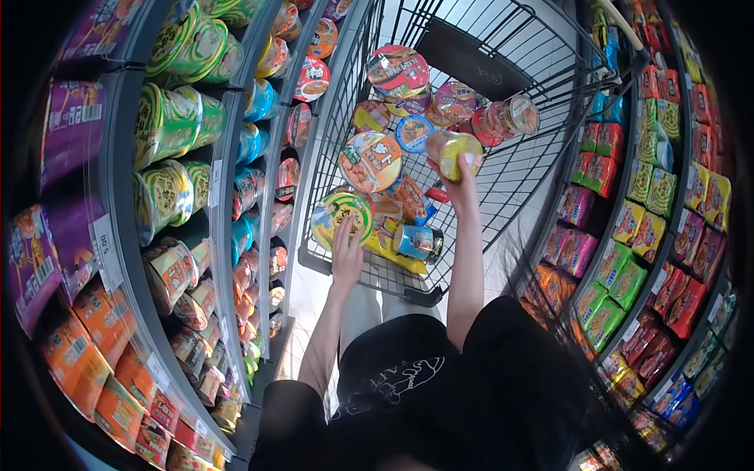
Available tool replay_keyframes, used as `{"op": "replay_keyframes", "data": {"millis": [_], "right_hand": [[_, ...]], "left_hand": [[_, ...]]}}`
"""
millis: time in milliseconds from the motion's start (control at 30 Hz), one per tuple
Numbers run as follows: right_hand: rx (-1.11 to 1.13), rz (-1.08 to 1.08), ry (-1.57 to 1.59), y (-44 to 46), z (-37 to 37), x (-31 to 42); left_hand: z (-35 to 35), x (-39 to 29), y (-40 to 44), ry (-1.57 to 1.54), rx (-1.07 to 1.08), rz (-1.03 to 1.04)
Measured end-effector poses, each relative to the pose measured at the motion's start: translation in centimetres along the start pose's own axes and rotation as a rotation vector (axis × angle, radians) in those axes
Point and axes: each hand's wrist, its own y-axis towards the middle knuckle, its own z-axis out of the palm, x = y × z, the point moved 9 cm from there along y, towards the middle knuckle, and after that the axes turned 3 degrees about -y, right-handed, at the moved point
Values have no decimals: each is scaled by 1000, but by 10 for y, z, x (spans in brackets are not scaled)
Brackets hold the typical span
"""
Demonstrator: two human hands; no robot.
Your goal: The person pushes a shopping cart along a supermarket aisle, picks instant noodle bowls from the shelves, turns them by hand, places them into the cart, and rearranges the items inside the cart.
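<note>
Below me stands a wire shopping cart (pixel 503 169) holding several instant noodle cups and packets. My right hand (pixel 463 174) is closed around a yellow cup (pixel 453 151) above the cart's load. My left hand (pixel 346 245) rests on the lid of a green and yellow bowl (pixel 338 213) at the near left of the cart; whether it grips the bowl I cannot tell. An orange and white bowl (pixel 370 162) lies just beyond it. Around the middle are a blue-lidded cup (pixel 415 134) and a dark blue cup (pixel 416 242). A red bowl (pixel 398 69) sits at the far end.
Shelves of noodle cups and bowls (pixel 169 192) rise close on the left, with price tags (pixel 104 243) on their edges. On the right, shelves hold colourful noodle packets (pixel 620 275). Strands of dark hair hang over the right side. A dark panel (pixel 475 59) is in the cart's far part.
</note>
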Motion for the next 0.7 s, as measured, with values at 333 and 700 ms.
{"op": "replay_keyframes", "data": {"millis": [333,700], "right_hand": [[83,-205,-397,41,95,58],[-58,31,-509,133,22,77]], "left_hand": [[-4,-5,1,50,-17,-16],[-5,-2,0,48,-45,-21]]}}
